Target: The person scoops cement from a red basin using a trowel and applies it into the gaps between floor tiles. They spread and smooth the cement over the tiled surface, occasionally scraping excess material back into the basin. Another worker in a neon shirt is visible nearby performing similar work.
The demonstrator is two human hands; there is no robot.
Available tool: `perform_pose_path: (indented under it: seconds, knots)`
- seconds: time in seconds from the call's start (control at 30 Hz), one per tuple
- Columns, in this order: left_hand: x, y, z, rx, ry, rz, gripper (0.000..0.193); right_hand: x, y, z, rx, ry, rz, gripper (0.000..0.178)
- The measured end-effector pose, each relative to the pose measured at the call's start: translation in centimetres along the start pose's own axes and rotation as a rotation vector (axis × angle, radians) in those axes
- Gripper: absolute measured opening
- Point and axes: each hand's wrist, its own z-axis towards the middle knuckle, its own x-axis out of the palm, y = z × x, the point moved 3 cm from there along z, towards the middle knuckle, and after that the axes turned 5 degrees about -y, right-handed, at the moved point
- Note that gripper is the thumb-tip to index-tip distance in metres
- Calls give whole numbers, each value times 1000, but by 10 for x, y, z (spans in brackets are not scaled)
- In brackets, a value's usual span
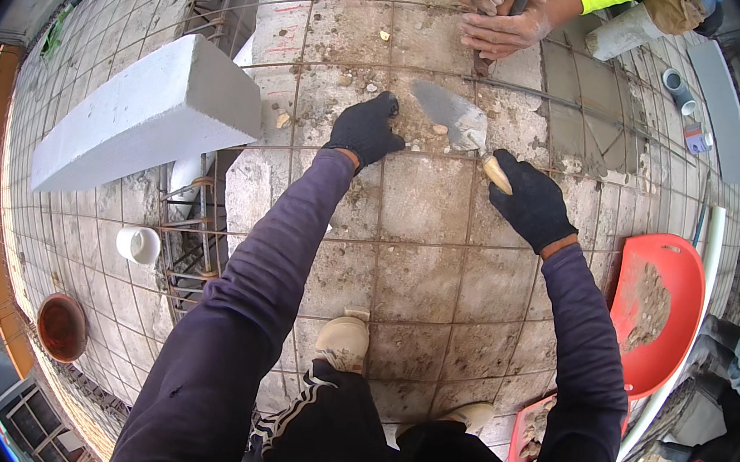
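From my remote seat, I see the right hand (pixel 533 202) closed round the handle (pixel 498 174) of the trowel (pixel 447 112), presumably to angle its blade low over rubble (pixel 519 125), while the left hand (pixel 366 130) curls nearby, contents I cannot tell.

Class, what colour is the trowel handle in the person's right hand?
The trowel handle is pale yellowish tan, shown in the head view.
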Motion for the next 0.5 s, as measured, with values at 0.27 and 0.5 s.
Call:
perform_pose_path:
  seconds: [0.27,0.5]
  knots:
    - [-6,-16,10,132,6,234,63,27,8,19,90,211,302,54]
    - [-9,-29,7,368,-72,458,50,24,5,36,127,309,387,53]
